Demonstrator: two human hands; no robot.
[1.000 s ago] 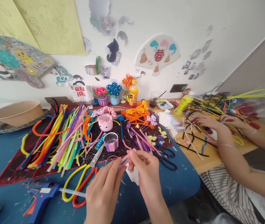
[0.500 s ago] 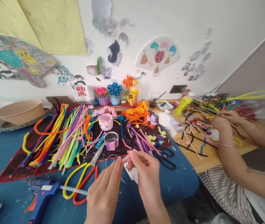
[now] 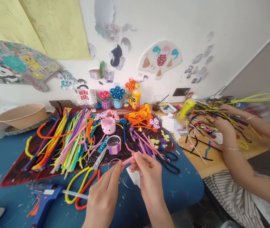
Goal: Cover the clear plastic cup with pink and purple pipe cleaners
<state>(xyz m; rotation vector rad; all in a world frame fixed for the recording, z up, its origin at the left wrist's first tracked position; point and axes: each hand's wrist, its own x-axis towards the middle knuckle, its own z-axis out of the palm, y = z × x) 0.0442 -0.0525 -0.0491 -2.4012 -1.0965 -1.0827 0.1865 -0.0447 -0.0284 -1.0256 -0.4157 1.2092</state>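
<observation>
Between my two hands is a short pink pipe cleaner piece (image 3: 127, 161), its ends pinched in the fingertips. My left hand (image 3: 106, 189) is closed on its left end, and my right hand (image 3: 148, 172) on its right end. Just beyond them stands a clear cup (image 3: 114, 146) partly wrapped in purple and pink strips. Behind that sits a pink pot with a small face (image 3: 108, 125). Scissors with yellow and red handles (image 3: 99, 161) lie left of my hands. A white paper scrap (image 3: 133, 176) is partly hidden under my right hand.
A bundle of coloured pipe cleaners (image 3: 72, 142) covers the dark mat's left side. A blue glue gun (image 3: 45, 202) lies front left. Black scissors (image 3: 169, 163) are to the right. Beyond, a co-worker's hands (image 3: 225, 126) handle pipe cleaners. An orange juice bottle (image 3: 136, 97) stands at the back.
My hands have drawn slightly apart, so more of the pink piece shows between them. The co-worker's far hand has moved back and left. The view has shifted slightly.
</observation>
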